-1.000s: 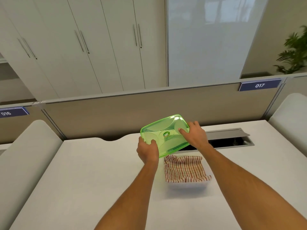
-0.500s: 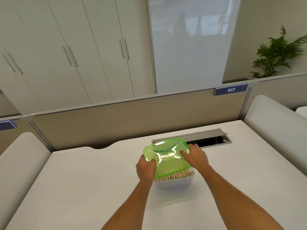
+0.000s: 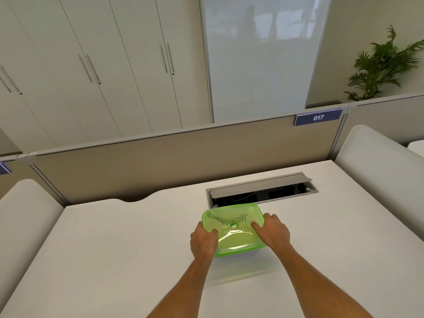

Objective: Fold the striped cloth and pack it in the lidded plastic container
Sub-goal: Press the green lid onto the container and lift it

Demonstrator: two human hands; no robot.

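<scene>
on the white desk (image 3: 114,249), left hand (image 3: 204,241) and right hand (image 3: 271,232) clamp the green lid (image 3: 234,228) over the container; sealing probably remains.

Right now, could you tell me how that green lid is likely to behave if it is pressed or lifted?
The green lid looks like thin translucent plastic, so it is probably light and may flex slightly under the left hand and right hand. Its glossy surface could be a little slippery. It seems unlikely to roll, being flat and rectangular.
</scene>
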